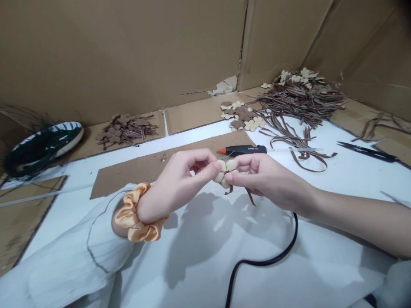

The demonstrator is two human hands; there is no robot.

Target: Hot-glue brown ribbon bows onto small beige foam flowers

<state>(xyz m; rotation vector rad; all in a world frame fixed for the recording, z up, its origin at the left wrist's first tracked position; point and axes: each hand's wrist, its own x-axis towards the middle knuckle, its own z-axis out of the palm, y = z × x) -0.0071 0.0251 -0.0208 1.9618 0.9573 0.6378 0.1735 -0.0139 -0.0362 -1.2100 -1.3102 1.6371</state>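
Observation:
Between my two hands, above the white work surface, is a cream fabric flower [221,176] with rounded petals and thin brown strips hanging below it. My left hand [192,173], with an orange scrunchie [138,214] at its wrist, pinches the flower's left petals. The thumb and fingers of my right hand [261,175] close on its right side. Just behind them lies a black glue gun [245,149] with an orange tip and a clear glue stick in its back end. The fingertips partly cover the flower.
Brown flower pieces with strips [123,130] lie at the back left, near a bowl of dark threads [45,147]. Loose cream and brown flowers [242,114] and a large heap of brown strips [298,102] sit at the back right. Black tweezers [367,152] lie right; a black cable [257,262] crosses the front.

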